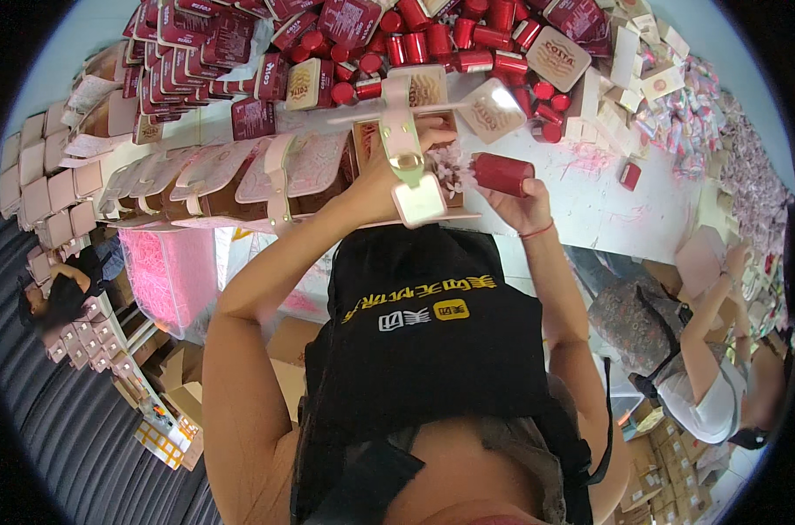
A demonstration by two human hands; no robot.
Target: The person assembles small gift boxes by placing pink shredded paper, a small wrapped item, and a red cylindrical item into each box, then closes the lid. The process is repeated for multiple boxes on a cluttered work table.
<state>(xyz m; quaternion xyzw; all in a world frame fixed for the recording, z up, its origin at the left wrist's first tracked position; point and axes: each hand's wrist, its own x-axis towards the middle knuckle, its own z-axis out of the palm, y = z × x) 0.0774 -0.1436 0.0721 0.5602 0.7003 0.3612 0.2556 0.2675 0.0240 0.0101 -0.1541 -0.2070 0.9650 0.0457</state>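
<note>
My right hand (525, 203) holds a dark red cylindrical container (503, 174) lying sideways, its left end against a bunch of pale pink artificial flowers (448, 167) at an open pink gift box (466, 214). Across the top of that box my left hand (387, 154) reaches, fingers spread over its inside and partly hidden by the pink handle strap (398, 125). A gold buckle, a green tab and a small white tag (420, 201) hang from the strap. Whether the left fingers grip anything is hidden. More open pink boxes (292, 167) stand in a row to the left.
Red cylindrical tins (440, 41), maroon Costa boxes (187, 23) and beige-lidded ones (559, 59) are heaped behind. A tub of pink paper shreds (167, 269) stands below the table (587, 210) on the left. One co-worker (706, 367) is at the right, another (69, 289) far left.
</note>
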